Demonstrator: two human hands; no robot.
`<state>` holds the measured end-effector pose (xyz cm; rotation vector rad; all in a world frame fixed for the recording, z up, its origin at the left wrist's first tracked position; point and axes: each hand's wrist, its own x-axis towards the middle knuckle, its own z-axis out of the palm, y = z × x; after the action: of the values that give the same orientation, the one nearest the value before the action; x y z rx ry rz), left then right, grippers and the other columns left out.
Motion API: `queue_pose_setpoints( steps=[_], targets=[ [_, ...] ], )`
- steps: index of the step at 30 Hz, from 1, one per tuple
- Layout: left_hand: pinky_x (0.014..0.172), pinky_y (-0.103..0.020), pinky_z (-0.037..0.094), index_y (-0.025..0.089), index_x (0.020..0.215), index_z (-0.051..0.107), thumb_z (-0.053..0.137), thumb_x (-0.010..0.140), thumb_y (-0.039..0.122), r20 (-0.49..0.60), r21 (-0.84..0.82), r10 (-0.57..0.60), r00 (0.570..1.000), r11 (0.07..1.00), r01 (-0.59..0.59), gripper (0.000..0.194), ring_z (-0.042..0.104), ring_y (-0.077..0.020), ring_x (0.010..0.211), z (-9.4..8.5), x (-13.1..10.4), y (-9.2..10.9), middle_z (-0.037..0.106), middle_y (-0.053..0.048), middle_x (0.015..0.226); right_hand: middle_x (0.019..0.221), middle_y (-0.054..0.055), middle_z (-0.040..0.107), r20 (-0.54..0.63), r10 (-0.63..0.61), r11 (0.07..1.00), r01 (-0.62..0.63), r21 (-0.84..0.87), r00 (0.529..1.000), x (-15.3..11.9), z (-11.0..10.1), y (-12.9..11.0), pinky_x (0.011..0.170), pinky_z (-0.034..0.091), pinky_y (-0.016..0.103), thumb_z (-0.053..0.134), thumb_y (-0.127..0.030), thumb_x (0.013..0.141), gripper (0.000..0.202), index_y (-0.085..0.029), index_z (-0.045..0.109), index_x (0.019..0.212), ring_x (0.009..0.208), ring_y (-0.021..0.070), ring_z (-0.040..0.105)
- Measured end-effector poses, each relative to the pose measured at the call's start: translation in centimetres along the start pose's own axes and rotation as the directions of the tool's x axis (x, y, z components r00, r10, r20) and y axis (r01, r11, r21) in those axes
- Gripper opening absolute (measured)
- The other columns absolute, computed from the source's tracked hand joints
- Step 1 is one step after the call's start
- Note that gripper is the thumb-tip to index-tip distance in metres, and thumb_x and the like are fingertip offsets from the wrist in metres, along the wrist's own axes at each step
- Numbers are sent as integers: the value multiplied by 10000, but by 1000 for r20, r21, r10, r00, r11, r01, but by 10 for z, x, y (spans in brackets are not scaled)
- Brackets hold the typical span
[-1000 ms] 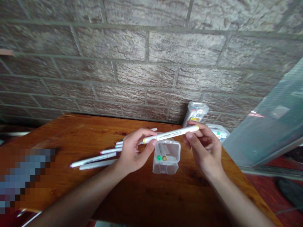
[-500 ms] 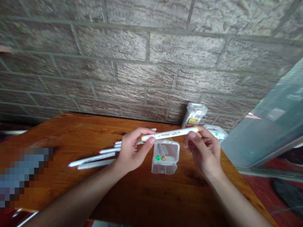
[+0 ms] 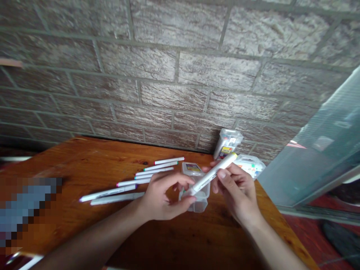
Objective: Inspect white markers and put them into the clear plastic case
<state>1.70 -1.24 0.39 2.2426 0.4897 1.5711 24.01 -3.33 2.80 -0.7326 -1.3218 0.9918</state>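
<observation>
A white marker with a yellow upper end slants over an open clear plastic case. My right hand grips its upper half between thumb and fingers. At the lower end, my left hand has its thumb and fingertips around the barrel, and that end is partly hidden. Behind the marker, the case stands on the table with its labelled lid raised; the hands and marker cover much of its inside.
Several white markers with coloured ends lie on the wooden table to the left. By the brick wall stands a clear marker case, with another clear case beside it. A blurred-out rectangle is at far left.
The marker has turned from nearly level to a steep slant, its left end lowered toward the case. My left hand has moved down with that end.
</observation>
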Motion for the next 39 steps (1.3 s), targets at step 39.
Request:
queue_pose_setpoints(
  steps=[39],
  targets=[
    [421, -186, 300, 178, 979, 777, 839, 916, 346, -110, -448, -510, 853, 792, 415, 190, 437, -57, 450, 0, 17, -13, 594, 47, 599, 788, 76, 846, 38, 49, 999, -50, 21, 998, 13, -15, 0, 442, 426, 185, 885, -314, 879, 200, -220, 833, 1048, 508, 105, 604]
  ],
)
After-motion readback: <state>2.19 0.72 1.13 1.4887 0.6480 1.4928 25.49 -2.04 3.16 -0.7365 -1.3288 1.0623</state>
